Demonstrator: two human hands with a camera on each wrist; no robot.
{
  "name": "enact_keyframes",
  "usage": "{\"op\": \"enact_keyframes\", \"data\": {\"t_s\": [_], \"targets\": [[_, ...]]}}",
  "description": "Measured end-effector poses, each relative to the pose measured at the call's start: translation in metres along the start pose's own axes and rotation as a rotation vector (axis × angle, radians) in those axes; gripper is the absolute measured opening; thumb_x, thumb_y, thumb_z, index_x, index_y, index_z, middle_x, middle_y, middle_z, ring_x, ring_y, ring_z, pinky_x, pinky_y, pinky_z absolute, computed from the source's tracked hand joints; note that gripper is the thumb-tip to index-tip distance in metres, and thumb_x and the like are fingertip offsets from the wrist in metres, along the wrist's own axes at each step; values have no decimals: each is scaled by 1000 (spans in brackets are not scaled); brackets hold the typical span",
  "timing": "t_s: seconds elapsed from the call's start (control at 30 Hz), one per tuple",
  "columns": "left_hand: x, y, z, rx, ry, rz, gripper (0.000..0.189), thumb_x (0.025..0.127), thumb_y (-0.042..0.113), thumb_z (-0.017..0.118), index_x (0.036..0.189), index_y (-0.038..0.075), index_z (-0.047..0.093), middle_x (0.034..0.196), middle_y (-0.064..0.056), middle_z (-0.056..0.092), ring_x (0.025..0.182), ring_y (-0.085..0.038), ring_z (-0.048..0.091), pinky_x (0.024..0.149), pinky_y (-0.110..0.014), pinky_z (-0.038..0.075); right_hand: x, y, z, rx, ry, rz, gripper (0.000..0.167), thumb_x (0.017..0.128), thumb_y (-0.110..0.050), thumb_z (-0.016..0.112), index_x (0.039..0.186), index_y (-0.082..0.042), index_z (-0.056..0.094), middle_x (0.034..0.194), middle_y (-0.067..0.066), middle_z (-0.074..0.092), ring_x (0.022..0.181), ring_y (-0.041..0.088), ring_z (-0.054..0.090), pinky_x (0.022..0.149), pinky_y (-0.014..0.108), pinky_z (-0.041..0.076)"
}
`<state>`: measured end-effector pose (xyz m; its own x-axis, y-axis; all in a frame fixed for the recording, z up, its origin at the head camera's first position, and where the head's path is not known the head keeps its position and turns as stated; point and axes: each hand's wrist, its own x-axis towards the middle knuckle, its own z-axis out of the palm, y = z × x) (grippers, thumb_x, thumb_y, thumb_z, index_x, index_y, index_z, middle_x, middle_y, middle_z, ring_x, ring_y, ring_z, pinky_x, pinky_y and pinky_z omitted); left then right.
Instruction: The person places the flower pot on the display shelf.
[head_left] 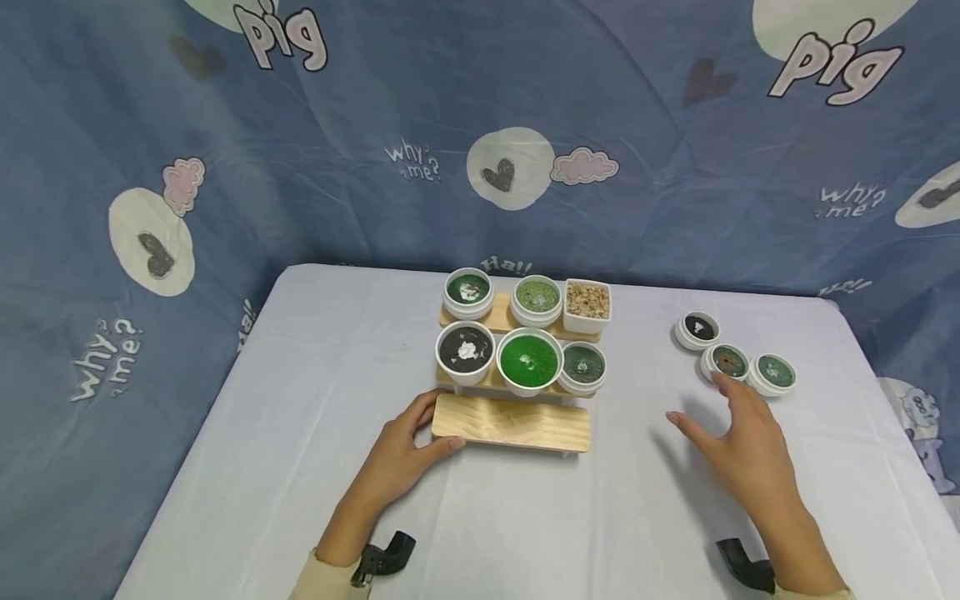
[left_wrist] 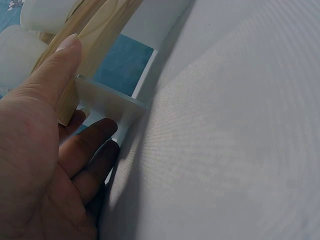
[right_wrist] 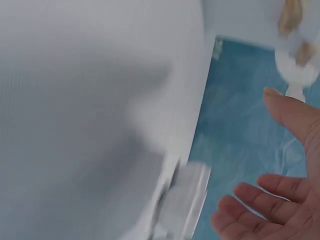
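A three-tier wooden display stand [head_left: 512, 423] with whitish side supports stands mid-table, its lowest board bare. My left hand [head_left: 401, 462] holds the left end of that board; in the left wrist view the thumb [left_wrist: 70, 50] lies along the wood and the fingers bend beneath, by the side support [left_wrist: 107, 95]. Over the table at the right, my right hand [head_left: 750, 454] is spread with nothing in it. Its fingertips overlap a white cup with brown-green contents [head_left: 730, 361] in the head view. A dark-filled cup [head_left: 699, 328] and a green-filled cup [head_left: 776, 372] sit beside that one.
The middle board carries a black-filled cup [head_left: 466, 350], a bright green cup [head_left: 529, 360] and a dull green cup [head_left: 583, 367]. Above are two round green-filled cups and a square dish of tan bits [head_left: 587, 303]. A blue printed cloth [head_left: 360, 108] hangs behind the white table.
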<state>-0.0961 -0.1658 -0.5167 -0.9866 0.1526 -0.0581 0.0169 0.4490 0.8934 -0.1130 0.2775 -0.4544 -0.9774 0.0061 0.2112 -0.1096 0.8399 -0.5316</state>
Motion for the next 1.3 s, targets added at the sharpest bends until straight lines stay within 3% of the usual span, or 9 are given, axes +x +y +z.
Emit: {"op": "enact_keyframes", "data": {"t_s": [0.33,0.57,0.77,0.87,1.0,1.3], "targets": [[0,-2,0,-2,1,18,77,88,44,84,153,24,49,142,2,65,143,-23,49,119,-58,33,6,36,-14,-128,66,183,70,90,-18,82,143,12,47,142,39,46,129,58,40,105,70,35],[0,-3,0,10,9,16,77,88,46,84,153,25,50,142,4,65,142,-22,49,118,-58,33,18,58,-24,-182,18,336,83,95,-24,77,152,15,32,150,41,33,138,59,29,106,74,32],[0,-3,0,2,7,22,76,88,46,84,153,27,50,142,3,65,142,-23,49,118,-58,33,29,73,-29,-167,-42,373,91,97,-31,73,154,18,23,149,46,30,139,63,28,109,75,29],[0,-3,1,-5,4,20,75,88,46,84,152,29,50,142,3,65,142,-22,49,119,-57,33,34,80,-27,-145,-60,372,91,99,-35,70,152,21,22,144,48,34,133,64,34,107,75,31],[1,-2,1,-5,-4,13,75,88,46,84,152,28,50,142,4,65,143,-22,48,119,-57,32,38,88,-25,-105,-71,367,89,100,-34,69,147,27,25,135,50,41,124,66,41,103,74,33],[1,0,0,-1,-4,19,75,88,45,84,153,28,49,141,4,65,143,-23,48,119,-58,32,47,93,-22,-100,-87,413,87,99,-35,70,143,29,29,135,52,43,126,67,42,105,73,36]]}}
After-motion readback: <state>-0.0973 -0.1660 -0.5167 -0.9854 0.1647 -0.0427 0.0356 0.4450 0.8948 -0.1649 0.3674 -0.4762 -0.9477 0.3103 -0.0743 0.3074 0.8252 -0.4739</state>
